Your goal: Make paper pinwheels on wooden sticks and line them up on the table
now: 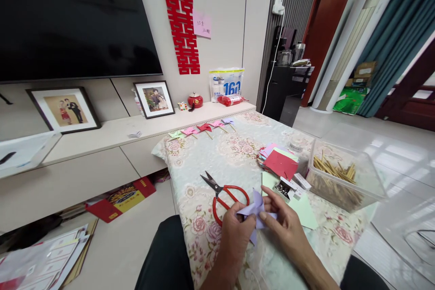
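Between my hands is a lilac paper pinwheel (257, 208) with folded blades. My left hand (238, 226) pinches its left side, thumb on the front near the middle. My right hand (280, 215) grips the right side between thumb and fingers. Red-handled scissors (222, 190) lie with blades apart just beyond my left hand. Past my right hand sits a small open box (284, 189) of metal pins, on pale green paper sheets (304, 212). A stack of coloured paper (280, 163) lies farther back.
A clear plastic bin (365, 199) of thin wooden sticks (335, 170) stands at the right. Several finished pinwheels on sticks, one a red pinwheel (205, 128), line the far edge of the flowered tablecloth (200, 167). Beyond is a low cabinet (118, 138) with framed photos.
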{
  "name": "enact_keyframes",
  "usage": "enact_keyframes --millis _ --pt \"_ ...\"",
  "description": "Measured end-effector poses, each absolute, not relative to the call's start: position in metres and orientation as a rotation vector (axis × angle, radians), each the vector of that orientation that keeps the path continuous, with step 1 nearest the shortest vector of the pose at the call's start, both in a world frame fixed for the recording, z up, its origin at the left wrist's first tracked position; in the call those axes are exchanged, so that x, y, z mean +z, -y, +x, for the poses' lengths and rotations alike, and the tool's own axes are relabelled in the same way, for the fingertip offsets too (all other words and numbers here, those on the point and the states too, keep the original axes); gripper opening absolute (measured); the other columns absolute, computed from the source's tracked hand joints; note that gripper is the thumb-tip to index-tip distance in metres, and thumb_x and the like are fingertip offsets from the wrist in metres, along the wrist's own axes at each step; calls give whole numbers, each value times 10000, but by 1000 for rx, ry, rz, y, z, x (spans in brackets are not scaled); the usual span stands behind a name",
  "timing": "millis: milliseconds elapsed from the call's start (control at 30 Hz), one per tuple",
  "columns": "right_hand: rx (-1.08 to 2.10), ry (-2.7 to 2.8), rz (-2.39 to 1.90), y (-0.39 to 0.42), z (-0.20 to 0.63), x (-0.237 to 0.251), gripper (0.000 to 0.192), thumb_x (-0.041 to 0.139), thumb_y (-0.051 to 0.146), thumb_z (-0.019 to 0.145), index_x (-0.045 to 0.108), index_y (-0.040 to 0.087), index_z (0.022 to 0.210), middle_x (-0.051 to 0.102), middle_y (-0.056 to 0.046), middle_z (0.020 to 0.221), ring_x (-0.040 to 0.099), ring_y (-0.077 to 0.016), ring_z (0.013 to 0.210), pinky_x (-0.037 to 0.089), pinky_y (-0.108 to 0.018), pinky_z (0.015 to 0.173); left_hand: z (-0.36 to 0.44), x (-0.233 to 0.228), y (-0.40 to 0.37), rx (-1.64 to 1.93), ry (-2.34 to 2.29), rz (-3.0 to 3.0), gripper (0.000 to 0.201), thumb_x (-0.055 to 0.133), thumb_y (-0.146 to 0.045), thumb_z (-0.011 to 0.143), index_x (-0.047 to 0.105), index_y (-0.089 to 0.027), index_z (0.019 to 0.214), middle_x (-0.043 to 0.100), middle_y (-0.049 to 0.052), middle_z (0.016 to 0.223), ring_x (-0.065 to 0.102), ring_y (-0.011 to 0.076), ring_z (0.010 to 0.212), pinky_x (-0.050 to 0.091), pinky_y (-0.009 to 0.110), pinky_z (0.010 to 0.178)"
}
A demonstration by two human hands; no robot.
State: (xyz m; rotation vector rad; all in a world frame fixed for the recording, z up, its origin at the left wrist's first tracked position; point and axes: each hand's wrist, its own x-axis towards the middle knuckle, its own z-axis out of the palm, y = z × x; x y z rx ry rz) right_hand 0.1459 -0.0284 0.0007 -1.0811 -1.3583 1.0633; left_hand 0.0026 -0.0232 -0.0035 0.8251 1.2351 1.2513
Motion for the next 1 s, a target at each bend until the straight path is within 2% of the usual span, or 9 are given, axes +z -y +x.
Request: enact_keyframes --millis 100,233,367,500,633,700,833,1000 --pt "1059 1143 -975 22 148 0 573 744 373 840 565 265 1373 692 -101 1152 680 -217 921 554 -345 808 7 -4 11 1353 -1193 705 99 696 -164 534 645 -157 619 535 -55 481 433 94 478 316 203 478" --pt "1039 971 -952 14 150 0 575 780 380 813 588 268 1343 702 -108 1178 679 -237 1015 553 -351 844 18 0 -7 1421 -1092 647 161 708 -236 567 648 -154 691 582 -43 547 465 95 505 359 208 511" --pt "1008 957 -973 6 147 2 582 783 415 801 601 234 1323 706 -90 1113 684 -228 936 554 -366 838 28 7 -23 1475 -983 593 225 727 -269 581 645 -147 751 608 -35 608 499 98 536 392 212 538" --pt "971 969 -1008 -13 144 16 620 790 438 785 588 219 1329 700 -101 1118 659 -240 968 541 -385 850 26 8 -32 1507 -902 549 243 749 -278 600 643 -151 778 633 -28 651 542 109 565 422 222 570" --pt "979 1019 -1044 -40 136 38 673 803 501 738 612 179 1297 719 -105 1024 653 -244 882 529 -383 768 16 6 -35 1550 -861 529 229 769 -275 604 626 -171 750 639 -32 661 597 132 653 447 225 630" --pt "1011 1032 -1016 -50 130 45 667 783 515 755 616 168 1300 725 -95 992 659 -235 845 521 -387 775 13 6 -36 1566 -860 522 212 765 -270 613 612 -179 728 631 -38 658 604 132 673 449 221 644" --pt "998 981 -943 -55 119 36 609 717 503 829 598 182 1332 720 -82 1010 649 -213 853 501 -378 817 12 5 -36 1571 -885 527 197 762 -257 626 607 -179 719 640 -28 681 617 141 698 448 224 643" --pt "1042 985 -971 -46 121 13 569 718 478 834 618 165 1300 728 -81 988 608 -204 839 463 -336 749 13 1 -37 1553 -933 532 181 745 -262 637 618 -174 732 639 -27 688 603 138 679 448 232 644"
